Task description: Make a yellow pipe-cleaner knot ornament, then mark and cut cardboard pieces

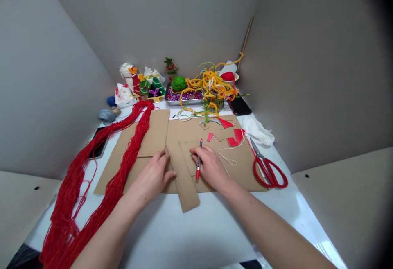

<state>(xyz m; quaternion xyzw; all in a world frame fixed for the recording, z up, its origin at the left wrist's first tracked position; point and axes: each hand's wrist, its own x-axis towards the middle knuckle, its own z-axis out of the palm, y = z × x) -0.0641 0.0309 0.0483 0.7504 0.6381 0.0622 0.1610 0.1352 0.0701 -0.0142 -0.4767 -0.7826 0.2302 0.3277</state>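
A cardboard strip (183, 175) lies slanted across a large cardboard sheet (245, 170), its near end reaching past the sheet's front edge. My left hand (158, 171) rests at the strip's left side, thumb and fingers apart, fingertips at or near its edge. Between the fingers of my right hand (211, 166) is a red marker pen (199, 160), pointing away from me, just right of the strip. Under that hand lies a thin flat piece, partly hidden. Another cardboard rectangle (156, 132) lies beyond my left hand.
A long skein of red yarn (129, 158) runs down the left side. Red-handled scissors (267, 168) lie at right, near a white cloth (259, 131). Red scraps (235, 138) and thin string (229, 159) lie on the sheet. Tangled yellow yarn (211, 84) and a bead tray (184, 102) stand behind.
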